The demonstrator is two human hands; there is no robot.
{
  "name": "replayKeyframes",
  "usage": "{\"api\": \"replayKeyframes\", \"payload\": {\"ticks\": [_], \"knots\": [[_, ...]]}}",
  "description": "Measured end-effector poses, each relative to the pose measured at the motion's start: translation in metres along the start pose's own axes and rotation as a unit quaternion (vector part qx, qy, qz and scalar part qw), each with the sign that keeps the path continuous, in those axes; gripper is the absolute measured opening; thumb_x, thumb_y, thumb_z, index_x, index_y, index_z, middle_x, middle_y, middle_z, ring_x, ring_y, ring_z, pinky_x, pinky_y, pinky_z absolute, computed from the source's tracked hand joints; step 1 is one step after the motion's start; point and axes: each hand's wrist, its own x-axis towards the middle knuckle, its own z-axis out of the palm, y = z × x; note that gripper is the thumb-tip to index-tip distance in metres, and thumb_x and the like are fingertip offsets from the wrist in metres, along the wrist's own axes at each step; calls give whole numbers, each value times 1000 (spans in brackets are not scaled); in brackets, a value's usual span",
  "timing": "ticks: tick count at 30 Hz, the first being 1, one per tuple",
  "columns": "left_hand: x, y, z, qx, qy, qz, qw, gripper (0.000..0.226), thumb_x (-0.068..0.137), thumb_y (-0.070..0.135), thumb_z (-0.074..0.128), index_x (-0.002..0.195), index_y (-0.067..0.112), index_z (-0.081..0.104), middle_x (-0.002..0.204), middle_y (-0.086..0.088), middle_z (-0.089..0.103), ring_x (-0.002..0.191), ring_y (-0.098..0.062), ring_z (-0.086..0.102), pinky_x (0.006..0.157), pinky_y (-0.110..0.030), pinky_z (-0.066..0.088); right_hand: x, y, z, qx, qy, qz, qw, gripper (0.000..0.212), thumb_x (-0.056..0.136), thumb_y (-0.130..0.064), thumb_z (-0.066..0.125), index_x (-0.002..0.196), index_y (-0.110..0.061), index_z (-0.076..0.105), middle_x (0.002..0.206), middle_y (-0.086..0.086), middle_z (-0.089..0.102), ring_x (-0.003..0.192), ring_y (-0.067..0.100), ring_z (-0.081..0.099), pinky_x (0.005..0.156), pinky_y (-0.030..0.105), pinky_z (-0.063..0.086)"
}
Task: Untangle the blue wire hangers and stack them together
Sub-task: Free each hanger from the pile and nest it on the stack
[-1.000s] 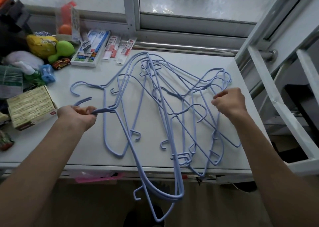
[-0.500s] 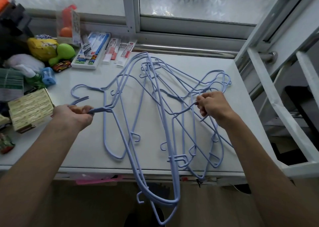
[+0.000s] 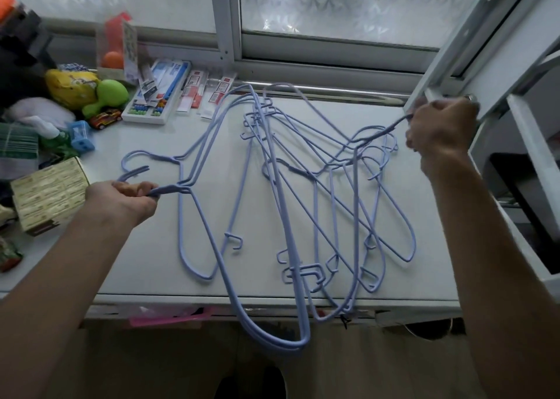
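Several blue wire hangers [image 3: 306,204] lie tangled across the white table [image 3: 145,247], some of them overhanging its front edge. My left hand [image 3: 127,198] is closed around the necks of a small bundle of hangers [image 3: 212,247] at the left, hooks pointing left. My right hand [image 3: 439,129] is raised at the far right near the window frame, gripping the hook and neck of one hanger [image 3: 372,136] and lifting it off the pile. Another hanger hook [image 3: 130,159] rests on the table just behind my left hand.
Clutter fills the table's left side: a printed box [image 3: 48,192], a blue sharpener [image 3: 81,138], a toy car [image 3: 104,118], green and yellow toys, stationery packs [image 3: 160,95]. A window runs along the back. A white metal frame [image 3: 515,144] stands at the right.
My right hand moved from the middle of the tangle up and to the right, pulling one hanger's hook end with it. My left hand kept its grip and stayed in place.
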Motion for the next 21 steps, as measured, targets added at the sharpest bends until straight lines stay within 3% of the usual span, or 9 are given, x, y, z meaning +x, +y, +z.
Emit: {"api": "replayKeyframes", "payload": {"ticks": [3, 5, 7, 10, 13, 15, 18, 21], "knots": [[-1, -8, 2, -17, -10, -3, 1000, 24, 59, -5, 16, 63, 19, 15, 32, -2, 14, 25, -12, 17, 45, -7, 30, -5, -37, -9, -16, 75, -70, 995, 20, 84, -32, 59, 71, -16, 59, 82, 5, 63, 82, 19, 64, 77, 27, 52], [4, -14, 5, -12, -9, -14, 1000, 27, 70, -8, 15, 64, 18, 16, 32, -3, 14, 28, -12, 18, 45, -7, 32, -11, -58, -9, -11, 116, -117, 986, 23, 85, -31, 60, 69, -22, 46, 79, -7, 55, 96, 20, 63, 87, 28, 50], [11, -21, 8, -3, -13, -20, 1000, 32, 90, -1, 14, 65, 18, 18, 33, -3, 15, 37, -15, 18, 45, -8, 32, -17, -77, -2, 12, 122, -155, 980, 32, 84, -31, 62, 63, -27, 38, 68, -17, 44, 87, 16, 65, 84, 30, 53], [17, -35, 15, 19, -31, -15, 999, 36, 97, 5, 12, 63, 17, 17, 30, -2, 17, 44, -16, 18, 44, -14, 27, -29, -98, 17, 11, 95, -212, 973, 21, 80, -35, 64, 68, -18, 61, 64, -11, 61, 64, 6, 66, 70, 28, 56], [14, -49, 23, 21, -55, -3, 998, 36, 91, 1, 14, 59, 17, 17, 29, -1, 19, 45, -17, 18, 47, -20, 24, -63, -113, 44, 53, 22, -244, 968, 25, 78, -29, 68, 58, -24, 55, 60, 0, 68, 54, 12, 68, 65, 35, 57], [9, -55, 25, 17, -71, -1, 997, 33, 85, 0, 16, 57, 17, 17, 29, 0, 18, 44, -17, 17, 48, -22, 22, -93, -117, 62, 64, -51, -250, 965, 25, 79, -25, 70, 57, -19, 59, 56, 3, 68, 49, 16, 66, 58, 40, 57], [7, -59, 23, -8, -95, -18, 995, 43, 99, 13, 15, 56, 18, 16, 30, 1, 16, 37, -17, 16, 49, -23, 21, -139, -113, 85, 68, -195, -265, 942, 30, 86, -23, 68, 63, -4, 65, 55, 10, 67, 46, 25, 64, 50, 44, 54], [13, -57, 17, -17, -113, -21, 993, 47, 102, 18, 17, 55, 18, 18, 34, 2, 18, 30, -15, 19, 50, -23, 25, -175, -101, 106, 33, -308, -279, 909, 38, 92, -25, 60, 65, 1, 66, 60, 17, 67, 52, 32, 64, 55, 45, 54]]}}
